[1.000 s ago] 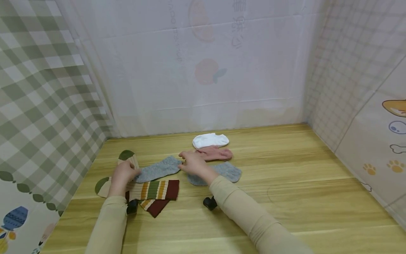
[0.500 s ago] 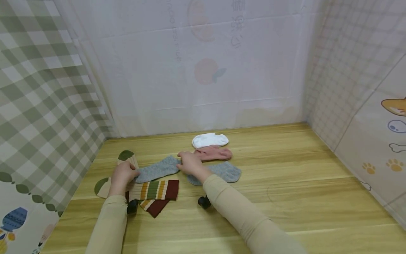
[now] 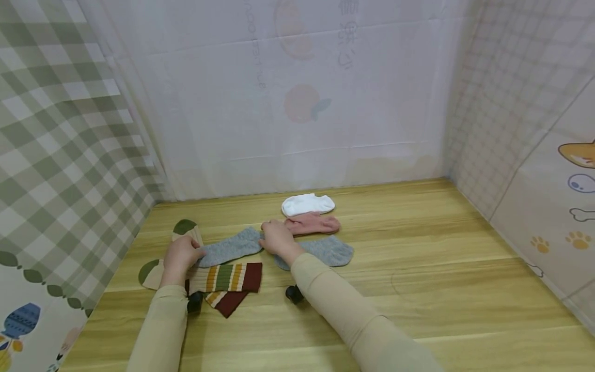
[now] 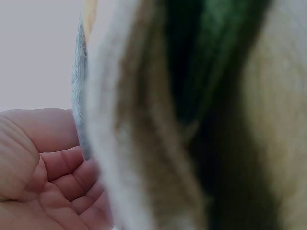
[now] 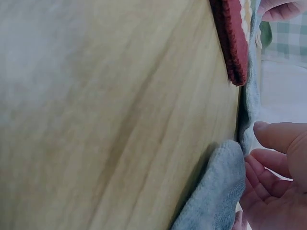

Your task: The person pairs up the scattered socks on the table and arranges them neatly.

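A grey ankle sock (image 3: 234, 247) lies slantwise between my hands in the head view. My left hand (image 3: 180, 253) pinches its left end between thumb and fingers; the left wrist view shows the grey sock end (image 4: 80, 100) between them. At its right end, my right hand (image 3: 279, 238) pinches the edge, with thumb (image 5: 276, 134) and fingers at the grey fabric in the right wrist view. A second grey sock (image 3: 327, 250) lies partly under the right forearm. Striped socks (image 3: 226, 277) with green toes and maroon cuffs lie crossed beneath and beside my left hand, partly hidden.
Behind my right hand lie a pink sock (image 3: 313, 223) and, farther back, a white low-cut sock (image 3: 308, 205). The wooden tabletop (image 3: 432, 268) meets fabric-covered walls at the back and both sides. A dark wrist camera piece (image 3: 294, 294) hangs below the right sleeve.
My right hand has moved slightly left onto the right end of the grey sock, and its spread fingers have closed on it. The left hand and the other socks stay in place.
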The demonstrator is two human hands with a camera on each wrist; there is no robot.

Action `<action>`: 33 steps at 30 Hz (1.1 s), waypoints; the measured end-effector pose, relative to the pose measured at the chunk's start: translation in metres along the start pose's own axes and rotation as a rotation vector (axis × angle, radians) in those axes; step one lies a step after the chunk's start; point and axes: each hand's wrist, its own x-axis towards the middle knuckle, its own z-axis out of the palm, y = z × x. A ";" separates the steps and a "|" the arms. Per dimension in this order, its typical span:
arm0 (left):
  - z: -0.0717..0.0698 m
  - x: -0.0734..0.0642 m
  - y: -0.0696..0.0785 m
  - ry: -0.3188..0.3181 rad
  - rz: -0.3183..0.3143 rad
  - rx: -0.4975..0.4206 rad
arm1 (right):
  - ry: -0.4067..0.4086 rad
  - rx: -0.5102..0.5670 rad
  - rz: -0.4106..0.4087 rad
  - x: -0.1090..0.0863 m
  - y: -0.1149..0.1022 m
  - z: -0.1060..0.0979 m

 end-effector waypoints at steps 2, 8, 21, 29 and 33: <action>0.000 0.000 0.000 0.002 -0.001 0.000 | 0.007 -0.019 -0.002 0.001 -0.001 0.001; 0.001 0.000 0.000 0.000 -0.004 0.004 | 0.021 -0.084 0.001 0.006 -0.003 0.006; 0.003 0.003 -0.002 0.011 0.023 0.011 | -0.007 -0.085 0.017 0.018 -0.004 0.020; 0.003 0.004 -0.002 0.006 0.049 -0.008 | -0.026 -0.029 0.031 0.010 -0.009 0.013; 0.003 0.004 -0.001 0.004 0.055 -0.005 | -0.028 0.041 0.009 0.009 -0.008 0.013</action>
